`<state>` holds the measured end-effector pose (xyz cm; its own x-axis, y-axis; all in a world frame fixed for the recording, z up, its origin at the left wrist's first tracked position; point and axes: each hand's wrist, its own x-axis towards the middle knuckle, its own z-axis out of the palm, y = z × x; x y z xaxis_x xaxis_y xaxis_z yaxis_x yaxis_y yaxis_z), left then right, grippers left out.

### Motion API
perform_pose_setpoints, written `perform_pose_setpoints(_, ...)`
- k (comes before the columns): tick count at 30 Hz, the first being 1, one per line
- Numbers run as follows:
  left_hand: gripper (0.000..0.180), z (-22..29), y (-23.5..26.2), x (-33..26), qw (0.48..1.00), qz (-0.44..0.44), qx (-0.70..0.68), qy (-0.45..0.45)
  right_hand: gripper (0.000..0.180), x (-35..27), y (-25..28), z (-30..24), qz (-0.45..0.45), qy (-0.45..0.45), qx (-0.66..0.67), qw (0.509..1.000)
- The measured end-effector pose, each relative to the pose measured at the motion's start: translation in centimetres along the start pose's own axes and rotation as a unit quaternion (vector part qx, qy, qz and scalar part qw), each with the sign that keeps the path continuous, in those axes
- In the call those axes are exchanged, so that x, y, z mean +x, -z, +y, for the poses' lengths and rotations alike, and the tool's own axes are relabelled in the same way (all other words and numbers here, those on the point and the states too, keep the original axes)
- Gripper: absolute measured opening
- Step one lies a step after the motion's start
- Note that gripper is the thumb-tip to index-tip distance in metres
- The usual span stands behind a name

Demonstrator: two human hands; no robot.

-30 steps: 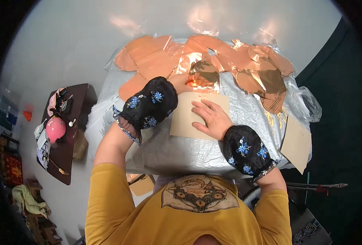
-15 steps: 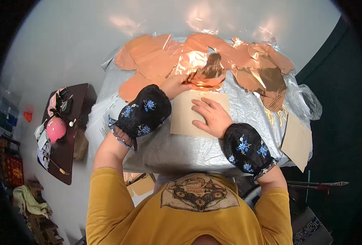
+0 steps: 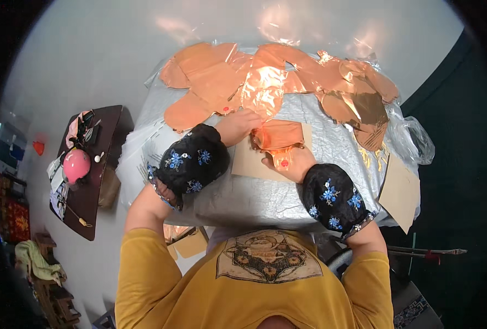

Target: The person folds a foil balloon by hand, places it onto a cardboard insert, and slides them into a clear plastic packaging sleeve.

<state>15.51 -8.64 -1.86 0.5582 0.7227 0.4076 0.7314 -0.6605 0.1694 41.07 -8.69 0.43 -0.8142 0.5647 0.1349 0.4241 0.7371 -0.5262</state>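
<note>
Change since a second ago: the copper foil piece [image 3: 278, 135] has come off the heap and now lies on the tan card [image 3: 251, 162] near the middle of the bench [image 3: 265, 197]. Left hand [image 3: 238, 125], earlier resting flat, has reached forward and pinches the piece's left edge. Right hand [image 3: 287, 163] presses fingers down on its near edge, at a small red spot. Both hands are closed on the same piece, close together. Judged: laying foil onto card has begun; the piece is not yet flat.

Edges: foil heap [image 3: 265, 82] fills the far edge, corner to corner. Clear plastic bag [image 3: 413, 137] hangs off the right edge; a second card sheet [image 3: 400, 192] overhangs the right near corner. Open silver covering lies along the near edge, between the sleeves. Dark side table [image 3: 89, 181] stands well apart to the left.
</note>
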Motion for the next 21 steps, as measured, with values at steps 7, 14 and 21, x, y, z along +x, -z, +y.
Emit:
perform_pose_setpoints(7, 0.028, 2.1, 1.8, 0.1, 0.978, -0.123, -0.057, 0.157, 0.045, 0.3, -0.1, 0.2, -0.037, -0.022, 0.004, 0.999)
perform_pose_setpoints(14, 0.029, 4.0, 0.9, 1.5, 0.964, 0.033, -0.155, 0.215, 0.043, 0.1, -1.6, 1.9, 0.049, 0.040, 0.051, 0.997)
perform_pose_setpoints(21, 0.023, 4.6, -1.9, -0.1, 0.986, 0.060, -0.022, 0.157, 0.037, 0.0, -1.5, 0.9, 0.030, 0.012, 0.022, 0.999)
